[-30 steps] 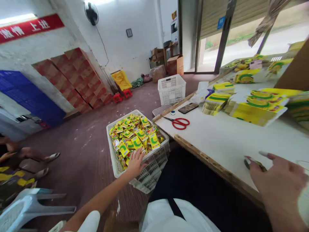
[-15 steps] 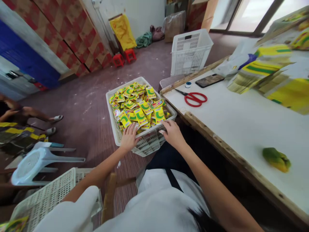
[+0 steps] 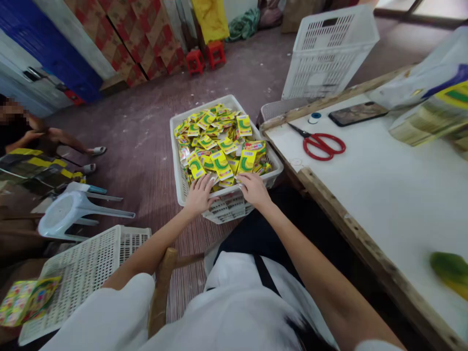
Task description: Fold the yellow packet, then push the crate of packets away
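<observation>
Since the earliest frame, the right hand (image 3: 255, 190) has left the green-and-yellow object (image 3: 451, 273) on the white table (image 3: 402, 195) and come over to the near rim of the white crate (image 3: 176, 168), joining the left hand (image 3: 200, 196), which is at that same edge throughout. That puts both hands on one container, with the table left unattended; the view has also tipped down, so the crate sits higher in the picture. Yellow packets (image 3: 221, 165) fill the crate in a loose heap, just beyond the fingertips. On the left, the fingers are bent over the rim with the thumb held apart, close below two packets; on the right, they curl at the rim just under another packet lying face up. Whether either hand actually grips the rim or pinches a packet I cannot tell, and no packet is seen lifted from the heap. Red-handled scissors (image 3: 323, 146) and a phone (image 3: 358, 113) lie on the table to the right, well apart from both hands.
</observation>
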Action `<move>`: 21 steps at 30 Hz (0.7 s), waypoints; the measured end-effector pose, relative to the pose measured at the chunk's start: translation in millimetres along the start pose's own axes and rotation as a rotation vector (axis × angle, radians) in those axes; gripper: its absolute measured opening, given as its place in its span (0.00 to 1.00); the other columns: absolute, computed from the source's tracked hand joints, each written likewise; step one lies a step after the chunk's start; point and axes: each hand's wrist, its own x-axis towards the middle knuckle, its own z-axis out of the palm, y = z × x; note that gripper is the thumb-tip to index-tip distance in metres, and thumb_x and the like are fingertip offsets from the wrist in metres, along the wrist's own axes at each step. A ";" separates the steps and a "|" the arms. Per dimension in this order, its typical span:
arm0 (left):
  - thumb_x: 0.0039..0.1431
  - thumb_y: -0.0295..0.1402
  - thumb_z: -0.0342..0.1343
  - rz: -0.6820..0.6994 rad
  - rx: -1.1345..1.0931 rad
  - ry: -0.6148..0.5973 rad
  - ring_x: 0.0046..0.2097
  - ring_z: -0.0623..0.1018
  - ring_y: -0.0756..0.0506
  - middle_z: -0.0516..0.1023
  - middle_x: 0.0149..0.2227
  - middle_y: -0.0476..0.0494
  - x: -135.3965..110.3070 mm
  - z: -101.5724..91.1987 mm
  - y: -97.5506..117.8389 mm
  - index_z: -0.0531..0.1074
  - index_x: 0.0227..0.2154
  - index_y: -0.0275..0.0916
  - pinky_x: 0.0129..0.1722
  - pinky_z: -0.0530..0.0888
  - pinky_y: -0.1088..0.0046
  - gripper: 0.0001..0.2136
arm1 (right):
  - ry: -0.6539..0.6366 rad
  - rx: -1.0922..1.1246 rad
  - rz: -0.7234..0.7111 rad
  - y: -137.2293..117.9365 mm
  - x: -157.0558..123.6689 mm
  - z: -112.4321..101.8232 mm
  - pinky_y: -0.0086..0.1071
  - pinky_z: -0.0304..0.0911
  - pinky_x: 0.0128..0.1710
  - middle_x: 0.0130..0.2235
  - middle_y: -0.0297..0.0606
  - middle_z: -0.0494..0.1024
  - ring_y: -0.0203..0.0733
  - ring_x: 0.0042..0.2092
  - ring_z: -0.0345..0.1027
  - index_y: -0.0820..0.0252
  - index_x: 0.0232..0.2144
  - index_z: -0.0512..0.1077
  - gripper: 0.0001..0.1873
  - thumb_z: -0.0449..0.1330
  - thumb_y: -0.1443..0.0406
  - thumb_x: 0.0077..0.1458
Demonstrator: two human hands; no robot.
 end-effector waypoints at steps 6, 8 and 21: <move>0.63 0.54 0.40 0.046 0.126 0.080 0.63 0.57 0.37 0.58 0.62 0.33 -7.3 1.2 -29.7 0.63 0.58 0.30 0.61 0.54 0.55 0.33 | 0.316 -0.071 0.422 15.8 -41.4 6.5 0.52 0.50 0.59 0.62 0.66 0.48 0.65 0.63 0.45 0.81 0.62 0.53 0.38 0.55 0.61 0.55; 0.63 0.54 0.38 0.068 0.165 0.101 0.63 0.58 0.36 0.60 0.61 0.32 -8.7 -0.4 -43.6 0.64 0.57 0.29 0.61 0.54 0.54 0.33 | 0.206 0.044 0.493 15.2 -42.0 18.8 0.51 0.53 0.58 0.63 0.70 0.41 0.67 0.64 0.43 0.85 0.64 0.42 0.42 0.52 0.61 0.56; 0.60 0.54 0.44 -0.016 0.138 -0.044 0.65 0.54 0.38 0.56 0.64 0.36 17.0 14.9 -92.9 0.63 0.60 0.33 0.63 0.52 0.56 0.33 | 0.040 0.220 0.590 11.7 22.9 36.7 0.48 0.51 0.60 0.61 0.79 0.24 0.71 0.64 0.34 0.91 0.63 0.35 0.41 0.48 0.65 0.59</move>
